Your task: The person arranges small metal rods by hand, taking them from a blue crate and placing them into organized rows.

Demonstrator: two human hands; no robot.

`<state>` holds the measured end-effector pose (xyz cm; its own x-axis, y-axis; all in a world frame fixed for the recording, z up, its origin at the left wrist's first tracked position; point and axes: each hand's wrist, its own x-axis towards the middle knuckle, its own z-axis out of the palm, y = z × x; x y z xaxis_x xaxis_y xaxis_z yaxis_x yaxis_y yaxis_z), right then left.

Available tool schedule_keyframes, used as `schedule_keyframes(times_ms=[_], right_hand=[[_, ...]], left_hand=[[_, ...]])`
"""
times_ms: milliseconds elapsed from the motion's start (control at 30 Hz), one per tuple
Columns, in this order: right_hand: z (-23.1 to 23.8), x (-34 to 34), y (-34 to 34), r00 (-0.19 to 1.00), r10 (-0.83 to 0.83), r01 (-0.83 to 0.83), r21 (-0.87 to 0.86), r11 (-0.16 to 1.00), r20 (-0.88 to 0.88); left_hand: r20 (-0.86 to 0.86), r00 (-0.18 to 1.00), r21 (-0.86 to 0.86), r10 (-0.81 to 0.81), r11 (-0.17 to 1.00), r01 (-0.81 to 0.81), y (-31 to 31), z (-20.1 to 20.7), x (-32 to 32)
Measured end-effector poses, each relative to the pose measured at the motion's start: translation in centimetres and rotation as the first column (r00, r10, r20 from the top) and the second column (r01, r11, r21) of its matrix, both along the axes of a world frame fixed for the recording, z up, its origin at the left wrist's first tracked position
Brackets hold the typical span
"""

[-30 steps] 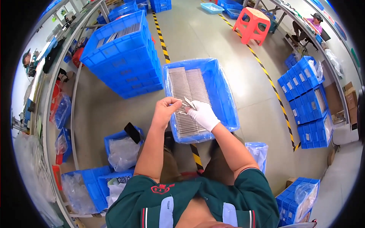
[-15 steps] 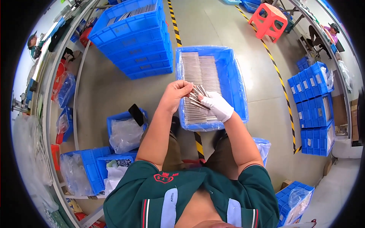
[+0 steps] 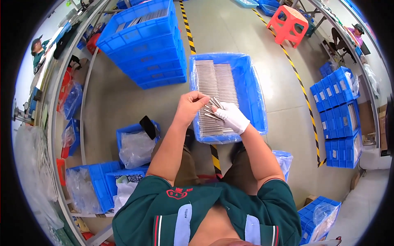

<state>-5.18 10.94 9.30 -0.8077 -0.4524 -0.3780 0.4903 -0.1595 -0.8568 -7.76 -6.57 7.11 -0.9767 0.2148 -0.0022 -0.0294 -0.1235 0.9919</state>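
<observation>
Several slim metal rods (image 3: 212, 110) lie fanned out in my right hand (image 3: 232, 117), which wears a white glove with the thumb bare. My bare left hand (image 3: 190, 107) pinches at the rods' left ends, thumb and forefinger pressed together; whether it grips one rod or more is too small to tell. Both hands are over a blue crate (image 3: 255, 104) lined with clear plastic. Inside it, rows of similar metal rods (image 3: 225, 82) lie stacked side by side in two columns, filling the left and middle. The crate's right part shows its blue lining.
A tall stack of blue crates (image 3: 150, 53) stands at the far left, the top one holding rods. A red stool (image 3: 288, 25) is at the far right. Blue bins (image 3: 135, 143) sit by my left leg, a black phone-like object (image 3: 147, 127) above one. More crates (image 3: 336, 119) are stacked at right.
My hands have shifted slightly left, still together over the crate with the rods. The left fingers stay at the rods' ends. The whole view has shifted a little.
</observation>
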Motion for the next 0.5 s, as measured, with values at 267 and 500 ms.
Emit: schedule_keyframes(times_ms=[267,500], right_hand=[[0.0,-0.2,0.2,0.998,0.056,-0.056,-0.051,0.997,0.004],[0.7,0.0,0.0,0.999,-0.033,0.033,-0.005,0.999,0.005]], left_hand=[[0.105,0.992,0.183,-0.069,0.982,0.048,-0.5,1.1,-0.1],[0.113,0.987,0.245,-0.118,0.966,0.087,0.5,2.0,0.2]])
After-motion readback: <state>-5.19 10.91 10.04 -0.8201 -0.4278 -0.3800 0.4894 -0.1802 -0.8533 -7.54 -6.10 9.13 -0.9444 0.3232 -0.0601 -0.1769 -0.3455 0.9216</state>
